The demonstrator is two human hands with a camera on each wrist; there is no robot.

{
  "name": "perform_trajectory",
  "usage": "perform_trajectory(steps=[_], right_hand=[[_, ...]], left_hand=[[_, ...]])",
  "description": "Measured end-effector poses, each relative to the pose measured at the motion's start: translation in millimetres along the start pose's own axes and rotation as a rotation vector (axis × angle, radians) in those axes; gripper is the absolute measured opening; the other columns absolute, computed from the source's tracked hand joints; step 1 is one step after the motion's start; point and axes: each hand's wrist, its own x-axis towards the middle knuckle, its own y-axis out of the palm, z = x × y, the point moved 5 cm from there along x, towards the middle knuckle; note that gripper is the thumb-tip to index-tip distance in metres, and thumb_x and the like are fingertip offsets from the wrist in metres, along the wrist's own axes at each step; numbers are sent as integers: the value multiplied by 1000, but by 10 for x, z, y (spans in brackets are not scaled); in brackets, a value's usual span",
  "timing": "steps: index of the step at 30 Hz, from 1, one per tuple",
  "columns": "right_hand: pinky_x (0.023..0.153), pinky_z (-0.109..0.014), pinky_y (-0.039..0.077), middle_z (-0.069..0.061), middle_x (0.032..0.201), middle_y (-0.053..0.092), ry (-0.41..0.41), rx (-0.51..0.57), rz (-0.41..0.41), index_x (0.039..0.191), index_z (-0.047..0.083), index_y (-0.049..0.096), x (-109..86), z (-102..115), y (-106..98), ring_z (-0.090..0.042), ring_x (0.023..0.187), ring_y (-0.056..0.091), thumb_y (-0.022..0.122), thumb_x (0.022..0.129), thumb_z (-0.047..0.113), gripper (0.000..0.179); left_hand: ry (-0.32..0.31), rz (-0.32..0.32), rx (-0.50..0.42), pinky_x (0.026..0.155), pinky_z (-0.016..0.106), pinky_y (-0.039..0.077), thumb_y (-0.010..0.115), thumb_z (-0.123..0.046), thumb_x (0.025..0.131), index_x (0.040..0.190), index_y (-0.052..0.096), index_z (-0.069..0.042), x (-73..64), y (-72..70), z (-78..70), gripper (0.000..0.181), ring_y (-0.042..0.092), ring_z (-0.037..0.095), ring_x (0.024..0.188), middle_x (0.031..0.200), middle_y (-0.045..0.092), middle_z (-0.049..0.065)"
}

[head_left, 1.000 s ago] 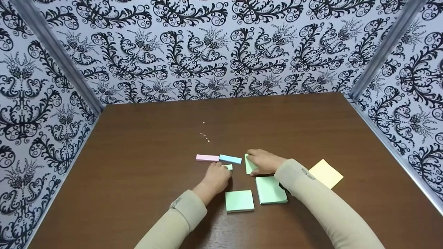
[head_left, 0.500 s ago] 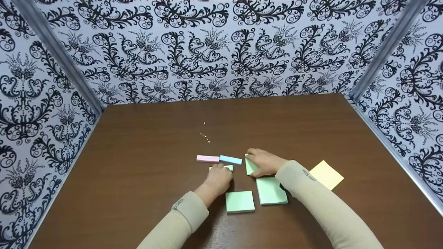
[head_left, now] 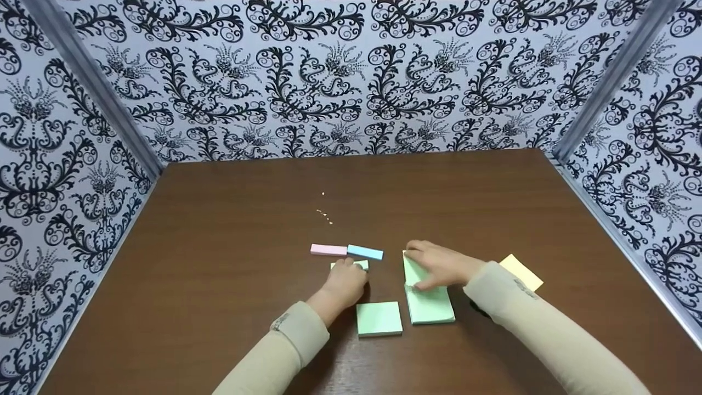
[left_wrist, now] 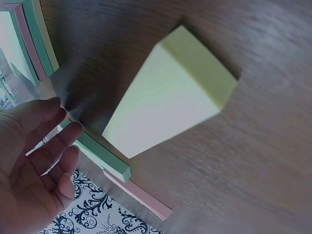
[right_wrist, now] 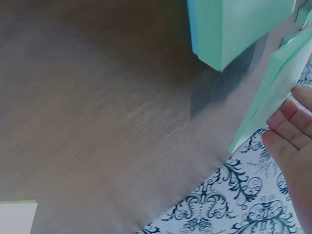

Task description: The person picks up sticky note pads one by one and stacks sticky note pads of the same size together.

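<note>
In the head view, my right hand (head_left: 445, 266) grips a light green sticky-note pad (head_left: 413, 271), fingers at its far edge and thumb at its near edge. That pad meets a second green pad (head_left: 430, 308) just below it. My left hand (head_left: 344, 282) touches a narrow green strip pad (head_left: 360, 265), largely covered by the fingers. Loosely bent fingers of the left hand (left_wrist: 36, 161) lie beside the green strip in the left wrist view. A third green pad (head_left: 379, 318) sits between the forearms. In the right wrist view, fingertips reach the held pad's edge (right_wrist: 273, 92).
Narrow pink (head_left: 328, 249) and blue (head_left: 365, 252) strip pads lie end to end beyond the left hand. A yellow sheet (head_left: 521, 271) is partly under the right sleeve. Small pale scraps (head_left: 324, 215) dot the brown table (head_left: 230, 219). Patterned walls (head_left: 340, 82) enclose it.
My right hand has moved right and slightly toward me with the green pad, bringing it against the pad below. The left hand stays almost in place.
</note>
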Motion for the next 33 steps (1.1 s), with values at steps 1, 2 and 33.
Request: perform_trajectory(steps=[1,2,33], right_hand=[[98,-46,34,-23,133,40,-12,-6,-4,130,-10,42,-38,19,14,-35,123,38,64,76,29,70],[98,-45,34,-22,132,41,-21,-15,-8,129,-10,43,-76,33,35,-35,122,39,65,74,29,70],[93,-39,39,-13,128,44,-90,-101,-12,127,-5,47,-311,235,312,-26,117,43,68,73,35,70]], left_hand=[[-1,1,-4,76,32,44,53,-17,89,86,72,-16,0,-1,4,19,55,19,81,86,67,-1],[-1,2,-10,76,32,44,53,-17,89,86,72,-16,-1,-2,6,19,54,19,81,86,67,0],[11,-75,-52,75,35,45,58,-15,86,85,72,-16,-69,40,65,14,55,21,81,85,66,1]])
